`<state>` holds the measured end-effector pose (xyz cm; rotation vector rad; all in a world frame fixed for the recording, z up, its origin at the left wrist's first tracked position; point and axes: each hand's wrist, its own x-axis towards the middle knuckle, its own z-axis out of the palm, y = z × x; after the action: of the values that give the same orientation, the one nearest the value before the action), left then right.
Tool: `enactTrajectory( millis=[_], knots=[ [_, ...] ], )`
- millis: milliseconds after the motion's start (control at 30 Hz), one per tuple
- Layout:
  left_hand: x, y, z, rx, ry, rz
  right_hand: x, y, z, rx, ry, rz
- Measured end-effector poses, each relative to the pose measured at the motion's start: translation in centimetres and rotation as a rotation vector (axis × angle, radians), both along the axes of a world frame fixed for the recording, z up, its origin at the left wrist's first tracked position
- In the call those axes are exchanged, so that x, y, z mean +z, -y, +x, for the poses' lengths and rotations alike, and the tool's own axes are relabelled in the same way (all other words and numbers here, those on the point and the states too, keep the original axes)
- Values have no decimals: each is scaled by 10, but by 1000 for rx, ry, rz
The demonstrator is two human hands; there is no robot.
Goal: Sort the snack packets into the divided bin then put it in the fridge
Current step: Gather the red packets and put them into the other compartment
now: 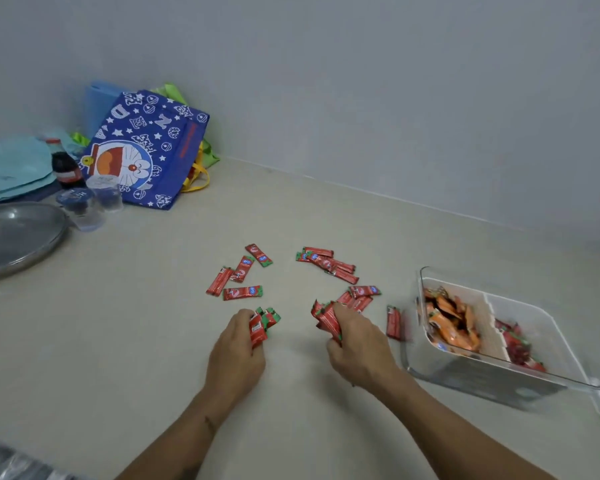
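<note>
Several red snack packets (242,271) lie scattered on the beige counter, with another cluster of packets (328,263) further right. My left hand (238,351) grips a bunch of red packets (261,325). My right hand (357,348) grips a second bunch of red packets (328,318). One single packet (393,322) lies just left of the clear divided bin (548,329). The bin's left compartment holds orange packets (452,322); its right compartment holds red packets (515,344).
At the back left stand a blue cartoon bag (146,147), a cola bottle (65,166), two clear cups (94,200) and a metal pot lid (18,237). A grey wall runs behind the counter.
</note>
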<state>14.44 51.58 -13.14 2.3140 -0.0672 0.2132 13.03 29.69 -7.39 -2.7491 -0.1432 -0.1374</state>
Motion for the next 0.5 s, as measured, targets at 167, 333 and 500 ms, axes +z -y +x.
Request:
enactTrajectory(
  millis=[167, 333, 500],
  knots=[
    [50, 74, -13, -141, 109, -99, 49, 56, -29, -68, 171, 126],
    [85, 155, -18, -286, 130, -162, 78, 133, -51, -184, 244, 174],
    [104, 225, -27, -387, 100, -158, 95, 214, -53, -310, 245, 163]
  ],
)
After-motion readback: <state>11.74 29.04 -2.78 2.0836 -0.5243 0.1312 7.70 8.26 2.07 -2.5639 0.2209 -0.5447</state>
